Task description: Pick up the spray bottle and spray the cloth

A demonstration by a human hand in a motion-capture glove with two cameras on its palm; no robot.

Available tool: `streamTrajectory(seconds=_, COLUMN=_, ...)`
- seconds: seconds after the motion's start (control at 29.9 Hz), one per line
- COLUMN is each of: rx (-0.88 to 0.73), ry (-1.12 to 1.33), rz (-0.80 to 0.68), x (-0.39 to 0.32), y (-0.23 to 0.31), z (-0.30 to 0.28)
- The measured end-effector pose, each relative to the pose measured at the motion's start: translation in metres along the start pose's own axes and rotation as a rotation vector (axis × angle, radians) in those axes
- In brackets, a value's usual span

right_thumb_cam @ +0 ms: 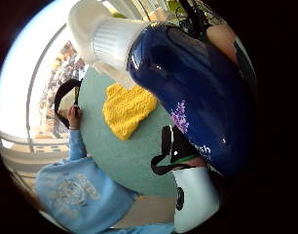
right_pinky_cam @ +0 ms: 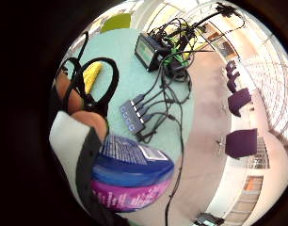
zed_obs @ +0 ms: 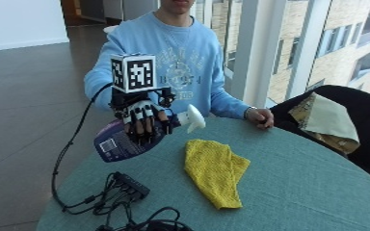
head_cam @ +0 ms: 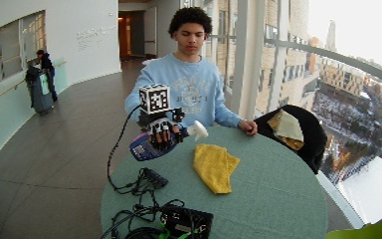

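- Right hand [zed_obs: 143, 120]: fingers curled round spray bottle [zed_obs: 124, 140], lifted off table [zed_obs: 300, 192].
- Nozzle [zed_obs: 191, 118]: projects beyond grip; trigger contact seemingly absent.
- Cloth [zed_obs: 216, 171]: below and beside grip; tip nozzle downward before squeezing.

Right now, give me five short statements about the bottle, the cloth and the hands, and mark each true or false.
1. The gloved right hand holds the blue spray bottle above the table. True.
2. The yellow cloth is draped over the bottle. False: it lies on the table, apart from the bottle.
3. The bottle's white spray head points toward the cloth's side. True.
4. The bare left hand is pressing on the cloth. False: it rests at the table's far edge, away from the cloth.
5. The bottle stands upright on the table. False: it is lifted and tilted on its side.
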State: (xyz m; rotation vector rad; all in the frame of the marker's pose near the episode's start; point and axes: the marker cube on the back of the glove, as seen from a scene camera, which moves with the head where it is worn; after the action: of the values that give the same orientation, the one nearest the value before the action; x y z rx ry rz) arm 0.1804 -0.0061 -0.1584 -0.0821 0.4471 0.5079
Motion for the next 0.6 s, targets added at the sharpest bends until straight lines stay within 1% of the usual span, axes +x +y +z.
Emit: streamTrajectory(seconds=0.6, rx=-0.028, ry=0.085, rz=-0.017, x=-0.0026, y=-0.0038, z=0.0048)
